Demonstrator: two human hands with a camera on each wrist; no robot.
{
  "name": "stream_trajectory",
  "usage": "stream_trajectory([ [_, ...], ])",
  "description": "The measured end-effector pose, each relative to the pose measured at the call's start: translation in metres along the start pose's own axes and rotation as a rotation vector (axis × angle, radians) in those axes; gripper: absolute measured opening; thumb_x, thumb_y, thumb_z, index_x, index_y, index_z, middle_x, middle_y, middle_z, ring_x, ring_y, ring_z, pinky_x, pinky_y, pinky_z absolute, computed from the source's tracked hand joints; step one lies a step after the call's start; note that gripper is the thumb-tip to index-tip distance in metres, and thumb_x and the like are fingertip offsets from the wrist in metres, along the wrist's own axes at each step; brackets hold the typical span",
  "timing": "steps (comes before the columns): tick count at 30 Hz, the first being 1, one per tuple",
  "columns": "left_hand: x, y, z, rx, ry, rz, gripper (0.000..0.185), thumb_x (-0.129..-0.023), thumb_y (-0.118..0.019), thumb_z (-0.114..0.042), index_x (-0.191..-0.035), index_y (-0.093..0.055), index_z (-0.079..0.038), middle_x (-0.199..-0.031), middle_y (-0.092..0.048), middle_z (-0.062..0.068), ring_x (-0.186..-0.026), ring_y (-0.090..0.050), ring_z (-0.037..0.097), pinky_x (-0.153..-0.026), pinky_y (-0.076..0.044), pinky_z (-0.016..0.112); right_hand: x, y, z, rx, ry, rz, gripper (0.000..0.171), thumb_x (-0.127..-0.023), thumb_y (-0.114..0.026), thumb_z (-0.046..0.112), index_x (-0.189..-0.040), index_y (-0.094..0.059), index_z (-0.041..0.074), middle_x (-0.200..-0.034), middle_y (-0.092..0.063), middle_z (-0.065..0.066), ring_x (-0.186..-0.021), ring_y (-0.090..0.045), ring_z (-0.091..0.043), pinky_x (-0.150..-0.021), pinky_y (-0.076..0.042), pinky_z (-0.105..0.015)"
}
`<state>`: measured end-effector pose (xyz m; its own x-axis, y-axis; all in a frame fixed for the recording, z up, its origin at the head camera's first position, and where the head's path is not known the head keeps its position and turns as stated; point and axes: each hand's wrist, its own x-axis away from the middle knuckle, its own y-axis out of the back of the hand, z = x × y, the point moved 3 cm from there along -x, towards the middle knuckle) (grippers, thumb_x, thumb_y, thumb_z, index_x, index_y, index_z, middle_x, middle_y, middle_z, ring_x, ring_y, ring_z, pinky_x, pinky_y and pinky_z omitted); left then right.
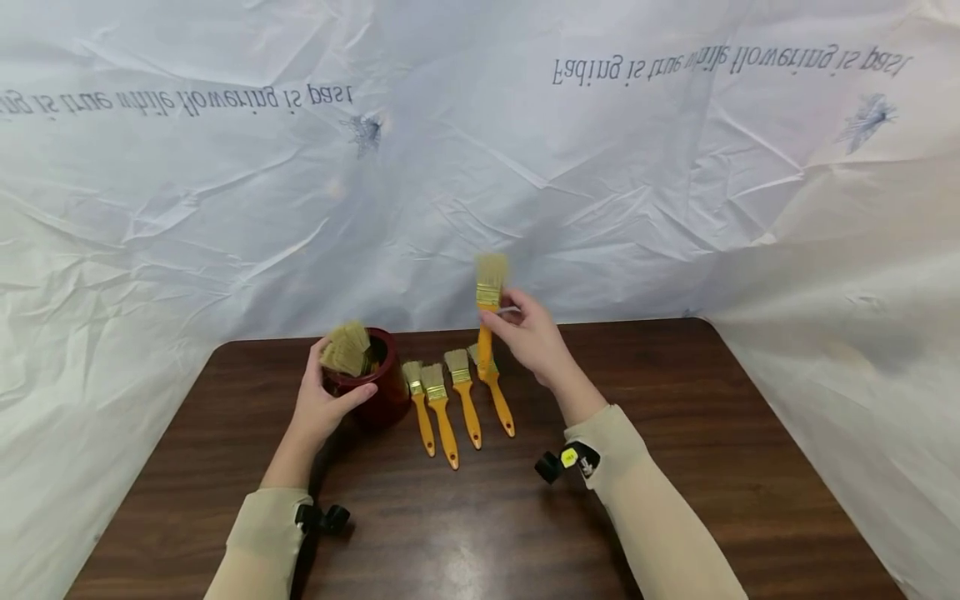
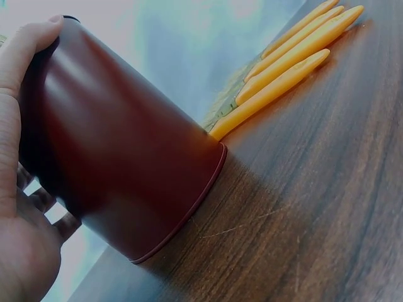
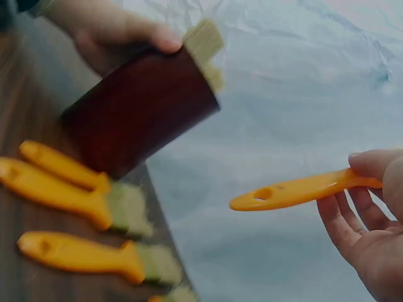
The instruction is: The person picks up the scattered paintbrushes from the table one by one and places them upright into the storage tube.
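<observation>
A: How is the left hand point(image 1: 318, 406) engaged?

B: The dark red cup point(image 1: 375, 385) is gripped by the left hand, with the thumb curled over the near rim and the fingers wrapped around the far side. The cup is stood on the brown table point(image 1: 675, 467), at about 10 o'clock from the table's middle. Several brushes point(image 1: 347, 347) are held in it, bristles up.

A: And the right hand point(image 1: 534, 337)?

B: A yellow-handled brush point(image 1: 487, 310) is pinched between the thumb and fingertips of the right hand. The brush is held upright in the air, bristles at 12 o'clock and handle end at 6 o'clock, above the row of loose brushes. In the right wrist view the handle point(image 3: 296, 190) is seen free of the table, with a hanging hole near its end.

A: What is laid on the table?

B: Four yellow-handled brushes point(image 1: 442, 412) are laid side by side just at 3 o'clock of the cup, bristles toward 12 o'clock. A crumpled white sheet point(image 1: 480, 167) with printed lettering is hung behind the table.
</observation>
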<state>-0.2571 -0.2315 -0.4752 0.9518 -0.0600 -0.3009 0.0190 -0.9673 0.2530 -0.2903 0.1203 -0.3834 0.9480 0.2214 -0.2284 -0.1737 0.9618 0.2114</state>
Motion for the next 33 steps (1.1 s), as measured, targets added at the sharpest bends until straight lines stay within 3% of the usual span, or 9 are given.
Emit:
stream_trajectory([
  [8, 0.002, -0.003, -0.001, -0.006, 0.026, 0.013, 0.097, -0.091, -0.086, -0.009, -0.170, -0.032, -0.027, -0.155, -0.049, 0.009, -0.136, -0.049, 0.020, -0.109, -0.042, 0.044, -0.035, -0.038, 0.044, -0.023, 0.137, 0.067, 0.037, -0.106, -0.075, 0.017, -0.139, -0.066, 0.002, -0.123, -0.074, -0.012, -0.108, -0.073, -0.027, -0.092, -0.062, -0.039],
  [15, 0.001, -0.003, -0.002, 0.006, -0.007, 0.004, 0.095, -0.091, -0.086, -0.007, -0.169, -0.033, -0.024, -0.151, -0.053, 0.006, -0.133, -0.053, 0.017, -0.105, -0.044, 0.027, -0.051, -0.080, 0.062, 0.029, 0.182, 0.119, 0.034, -0.108, -0.073, 0.022, -0.137, -0.066, 0.005, -0.122, -0.073, -0.009, -0.110, -0.073, -0.030, -0.090, -0.060, -0.033],
  [20, 0.001, -0.003, -0.002, 0.001, -0.012, 0.000, 0.095, -0.091, -0.086, -0.008, -0.168, -0.034, -0.025, -0.150, -0.055, 0.005, -0.131, -0.055, 0.015, -0.104, -0.045, 0.024, -0.054, -0.104, 0.057, 0.163, 0.182, 0.166, 0.031, -0.109, -0.072, 0.027, -0.134, -0.067, 0.009, -0.120, -0.073, -0.005, -0.109, -0.071, -0.021, -0.091, -0.058, -0.032],
  [26, 0.001, -0.003, -0.004, -0.010, -0.008, -0.002, 0.096, -0.091, -0.086, -0.008, -0.169, -0.033, -0.025, -0.153, -0.053, 0.009, -0.131, -0.054, 0.017, -0.104, -0.045, 0.025, -0.050, -0.121, 0.039, 0.310, 0.124, 0.254, 0.037, -0.109, -0.071, 0.033, -0.139, -0.070, 0.010, -0.126, -0.074, -0.004, -0.116, -0.070, -0.022, -0.090, -0.060, -0.033],
  [33, 0.002, -0.001, -0.005, -0.006, 0.001, -0.005, 0.095, -0.091, -0.085, -0.008, -0.169, -0.033, -0.024, -0.155, -0.050, 0.011, -0.134, -0.052, 0.020, -0.106, -0.045, 0.029, -0.046, -0.131, 0.018, 0.438, 0.112, 0.326, 0.041, -0.112, -0.065, 0.034, -0.148, -0.068, 0.013, -0.144, -0.066, -0.006, -0.130, -0.064, -0.021, -0.105, -0.055, -0.035],
])
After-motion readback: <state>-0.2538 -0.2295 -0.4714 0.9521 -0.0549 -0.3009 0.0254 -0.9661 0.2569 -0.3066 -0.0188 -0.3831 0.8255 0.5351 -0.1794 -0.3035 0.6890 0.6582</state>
